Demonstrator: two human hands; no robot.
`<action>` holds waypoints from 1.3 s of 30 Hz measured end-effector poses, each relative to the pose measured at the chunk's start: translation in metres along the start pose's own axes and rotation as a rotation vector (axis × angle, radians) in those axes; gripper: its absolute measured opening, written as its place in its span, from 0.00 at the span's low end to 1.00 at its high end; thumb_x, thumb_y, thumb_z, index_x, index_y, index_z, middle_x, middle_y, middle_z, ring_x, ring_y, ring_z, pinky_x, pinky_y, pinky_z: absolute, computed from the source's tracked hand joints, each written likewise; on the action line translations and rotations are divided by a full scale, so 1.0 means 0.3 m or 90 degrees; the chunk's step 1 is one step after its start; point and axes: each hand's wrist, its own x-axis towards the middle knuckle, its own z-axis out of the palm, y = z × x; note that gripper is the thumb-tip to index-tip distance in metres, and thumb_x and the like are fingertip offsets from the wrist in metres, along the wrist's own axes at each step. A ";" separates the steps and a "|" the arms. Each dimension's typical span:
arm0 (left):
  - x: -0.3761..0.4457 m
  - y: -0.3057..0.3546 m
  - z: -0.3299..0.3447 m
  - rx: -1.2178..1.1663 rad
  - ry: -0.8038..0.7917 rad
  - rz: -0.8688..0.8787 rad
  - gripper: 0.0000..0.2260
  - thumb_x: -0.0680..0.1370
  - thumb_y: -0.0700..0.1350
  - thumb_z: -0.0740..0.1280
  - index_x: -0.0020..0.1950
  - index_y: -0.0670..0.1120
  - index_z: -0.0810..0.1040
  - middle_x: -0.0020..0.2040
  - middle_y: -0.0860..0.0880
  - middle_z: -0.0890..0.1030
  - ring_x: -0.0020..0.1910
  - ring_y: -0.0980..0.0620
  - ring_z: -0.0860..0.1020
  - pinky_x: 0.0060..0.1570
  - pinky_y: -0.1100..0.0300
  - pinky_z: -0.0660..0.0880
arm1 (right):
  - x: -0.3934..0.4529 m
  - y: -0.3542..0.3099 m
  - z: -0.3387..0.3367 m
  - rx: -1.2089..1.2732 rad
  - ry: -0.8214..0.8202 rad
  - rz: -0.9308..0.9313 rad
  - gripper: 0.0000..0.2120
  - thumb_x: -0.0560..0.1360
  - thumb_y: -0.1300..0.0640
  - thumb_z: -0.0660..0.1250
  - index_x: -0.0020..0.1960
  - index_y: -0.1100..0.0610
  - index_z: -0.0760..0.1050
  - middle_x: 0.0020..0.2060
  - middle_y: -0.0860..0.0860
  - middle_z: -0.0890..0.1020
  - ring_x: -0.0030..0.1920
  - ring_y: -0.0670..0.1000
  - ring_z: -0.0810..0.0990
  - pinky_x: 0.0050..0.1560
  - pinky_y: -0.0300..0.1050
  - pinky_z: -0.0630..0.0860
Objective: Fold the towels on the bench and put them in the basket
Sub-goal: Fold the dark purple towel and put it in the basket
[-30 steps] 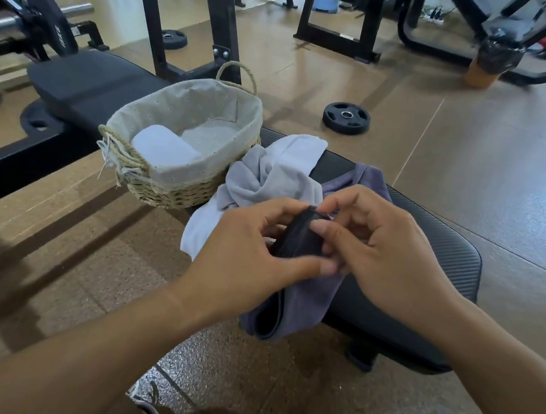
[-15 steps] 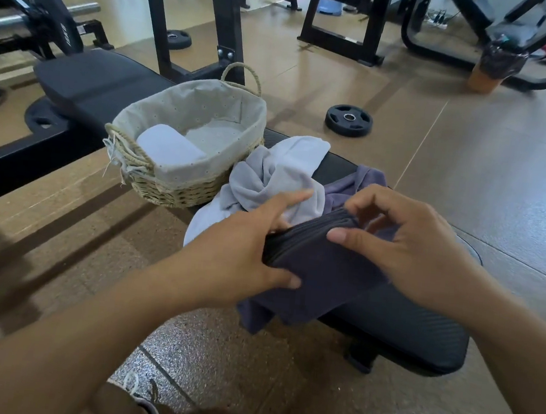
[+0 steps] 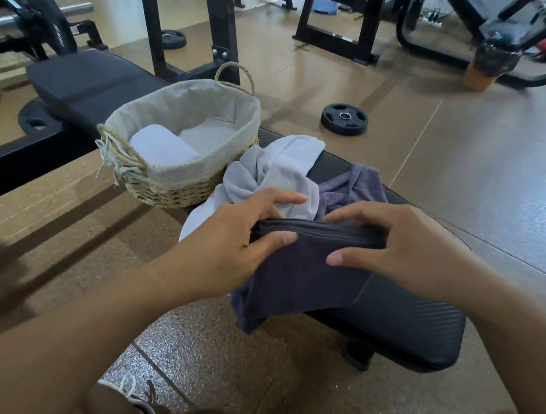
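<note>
Now, in the head view, the left hand point(image 3: 244, 247) and right hand point(image 3: 404, 249) each pinch the folded edge of the dark purple towel point(image 3: 305, 276), pulled wider apart than before, at the bench's point(image 3: 420, 327) near end. A pale towel point(image 3: 278, 174) lies beside the basket point(image 3: 173, 194), which holds a folded white towel point(image 3: 162, 149).

Basket point(image 3: 181, 178) on bench point(image 3: 404, 319), left of towels point(image 3: 278, 174).
</note>
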 end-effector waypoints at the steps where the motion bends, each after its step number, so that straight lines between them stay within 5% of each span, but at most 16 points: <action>1: 0.004 0.001 0.002 -0.022 0.006 -0.001 0.18 0.78 0.52 0.70 0.66 0.63 0.73 0.48 0.56 0.83 0.47 0.61 0.82 0.46 0.69 0.75 | -0.001 -0.006 0.002 -0.011 -0.005 -0.006 0.12 0.69 0.39 0.75 0.52 0.33 0.79 0.44 0.26 0.80 0.47 0.31 0.78 0.45 0.25 0.69; 5: 0.016 -0.012 0.013 -0.201 0.000 -0.090 0.29 0.66 0.54 0.77 0.66 0.55 0.76 0.48 0.53 0.86 0.46 0.59 0.84 0.48 0.64 0.79 | -0.002 0.003 -0.016 0.032 0.006 -0.005 0.05 0.73 0.44 0.73 0.48 0.39 0.81 0.42 0.33 0.83 0.44 0.37 0.80 0.43 0.30 0.72; 8: 0.018 -0.025 0.038 -0.217 -0.018 -0.115 0.17 0.70 0.45 0.79 0.57 0.47 0.83 0.49 0.51 0.88 0.50 0.53 0.86 0.53 0.54 0.83 | -0.004 0.016 -0.035 0.021 -0.031 0.011 0.11 0.70 0.37 0.69 0.49 0.40 0.80 0.44 0.36 0.84 0.45 0.40 0.81 0.44 0.35 0.75; 11: 0.019 -0.029 0.054 -0.219 0.022 -0.102 0.12 0.71 0.49 0.77 0.52 0.47 0.85 0.46 0.49 0.88 0.48 0.50 0.87 0.53 0.47 0.83 | -0.011 0.015 -0.026 -0.010 -0.070 0.015 0.16 0.67 0.32 0.69 0.50 0.39 0.77 0.46 0.35 0.84 0.46 0.40 0.81 0.47 0.41 0.76; 16: 0.022 -0.006 0.080 -0.253 -0.045 -0.088 0.09 0.73 0.53 0.73 0.51 0.52 0.84 0.46 0.51 0.88 0.45 0.59 0.84 0.44 0.63 0.80 | -0.008 -0.026 0.027 -0.024 -0.053 -0.059 0.11 0.74 0.36 0.69 0.52 0.40 0.75 0.45 0.37 0.84 0.46 0.42 0.80 0.45 0.38 0.72; 20: 0.022 -0.030 0.058 -0.185 -0.121 -0.103 0.21 0.70 0.55 0.79 0.59 0.46 0.82 0.51 0.48 0.87 0.54 0.48 0.85 0.55 0.44 0.82 | -0.003 -0.006 0.003 0.116 0.019 -0.032 0.09 0.73 0.39 0.69 0.51 0.41 0.78 0.45 0.40 0.86 0.45 0.42 0.84 0.49 0.43 0.76; 23: 0.024 -0.040 0.048 -0.185 -0.128 -0.128 0.19 0.72 0.56 0.77 0.55 0.43 0.83 0.48 0.44 0.88 0.54 0.40 0.85 0.53 0.35 0.79 | 0.004 0.019 -0.020 0.180 0.015 -0.011 0.07 0.73 0.42 0.69 0.50 0.41 0.78 0.45 0.43 0.88 0.44 0.44 0.86 0.47 0.43 0.78; 28: 0.028 -0.043 0.058 -0.270 -0.170 -0.228 0.12 0.79 0.49 0.73 0.59 0.45 0.83 0.52 0.42 0.87 0.55 0.41 0.85 0.58 0.41 0.81 | 0.012 0.051 -0.009 0.153 -0.028 0.040 0.17 0.68 0.37 0.76 0.54 0.40 0.77 0.46 0.47 0.87 0.45 0.51 0.86 0.50 0.55 0.82; 32: 0.034 -0.034 0.075 -0.351 -0.117 -0.361 0.11 0.81 0.45 0.69 0.60 0.40 0.82 0.54 0.40 0.87 0.49 0.48 0.84 0.35 0.61 0.80 | 0.017 0.051 0.016 0.030 -0.018 0.050 0.27 0.65 0.42 0.81 0.61 0.37 0.75 0.50 0.38 0.85 0.52 0.41 0.83 0.57 0.53 0.79; 39: 0.056 -0.018 0.083 -0.502 -0.050 -0.455 0.09 0.83 0.34 0.61 0.52 0.42 0.80 0.44 0.45 0.84 0.37 0.52 0.84 0.32 0.55 0.83 | 0.028 -0.012 0.088 -0.280 0.081 0.016 0.25 0.75 0.44 0.70 0.69 0.34 0.66 0.55 0.38 0.81 0.51 0.46 0.76 0.45 0.44 0.67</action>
